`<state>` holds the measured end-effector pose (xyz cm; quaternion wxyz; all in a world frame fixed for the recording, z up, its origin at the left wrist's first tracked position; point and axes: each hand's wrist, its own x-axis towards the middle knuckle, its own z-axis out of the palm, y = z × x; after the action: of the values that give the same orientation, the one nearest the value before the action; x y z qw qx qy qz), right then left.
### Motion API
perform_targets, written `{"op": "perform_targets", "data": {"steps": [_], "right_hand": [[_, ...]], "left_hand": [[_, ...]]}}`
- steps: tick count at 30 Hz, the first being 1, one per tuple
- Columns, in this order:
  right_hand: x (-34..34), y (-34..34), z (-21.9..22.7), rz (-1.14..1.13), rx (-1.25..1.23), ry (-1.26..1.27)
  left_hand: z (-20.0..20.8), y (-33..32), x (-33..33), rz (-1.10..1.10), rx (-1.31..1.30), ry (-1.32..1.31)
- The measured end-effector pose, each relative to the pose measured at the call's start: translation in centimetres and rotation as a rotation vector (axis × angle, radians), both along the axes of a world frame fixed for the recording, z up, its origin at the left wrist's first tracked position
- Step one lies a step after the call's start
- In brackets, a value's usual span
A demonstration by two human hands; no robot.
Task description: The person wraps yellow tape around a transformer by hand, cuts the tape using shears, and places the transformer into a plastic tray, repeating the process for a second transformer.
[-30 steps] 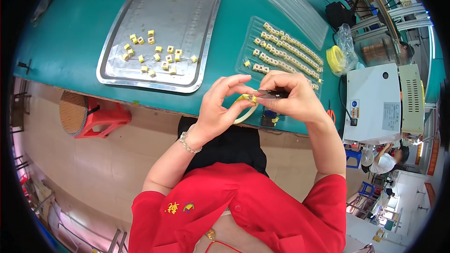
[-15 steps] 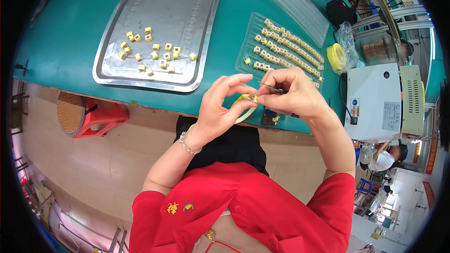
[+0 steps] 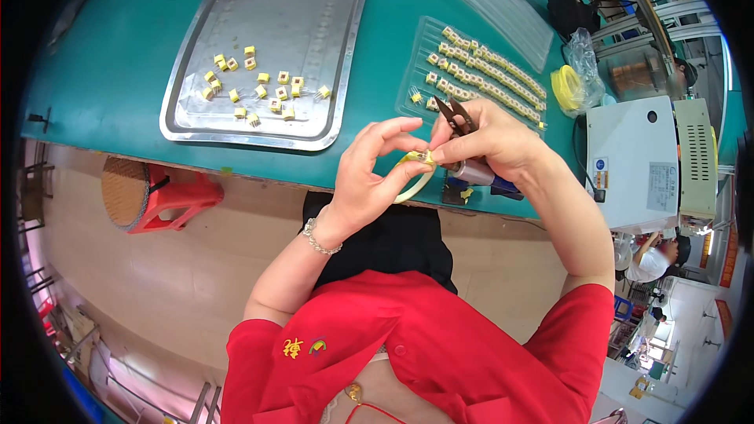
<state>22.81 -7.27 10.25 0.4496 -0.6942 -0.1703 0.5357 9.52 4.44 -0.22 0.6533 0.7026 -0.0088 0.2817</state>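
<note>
Counts: 2 hands, 1 dark-bladed cutter, 1 pale yellow ring, 1 metal tray, 2 clear plastic trays. Metal tray, at the near edge of the table, bears roughly 20 yellow parts, most in its near half, one by its far edge. The nearer plastic tray carries at least 4 rows of similar pieces; one separate piece sits at its left edge. Left hand: thumb and forefinger pinched on a small yellow workpiece above the table's near edge; ring hangs below. Right hand: closed around the cutter, thumb and fingertip meeting at the workpiece. Versus 1.0 s ago: cutter blades pointed left at the workpiece; now they stand upward, spread apart. Left hand nearly unmoved; metal tray's layout the same. Hidden: workpiece largely covered by fingertips, its shape unclear; cutter handles inside the right hand; near ends of some rows behind it, exact row total uncertain.
</note>
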Motion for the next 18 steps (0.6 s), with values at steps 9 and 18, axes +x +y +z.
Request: {"op": "perform_targets", "data": {"steps": [9,18], "right_hand": [[0.1,0.3,-0.1,0.032,0.011,0.017],[-0.7,0.5,1.1,0.022,-0.061,-0.083]], "left_hand": [[-0.5,0.1,0.0,-0.01,0.004,-0.014],[-0.1,-0.3,0.2,0.025,-0.082,-0.02]]}}
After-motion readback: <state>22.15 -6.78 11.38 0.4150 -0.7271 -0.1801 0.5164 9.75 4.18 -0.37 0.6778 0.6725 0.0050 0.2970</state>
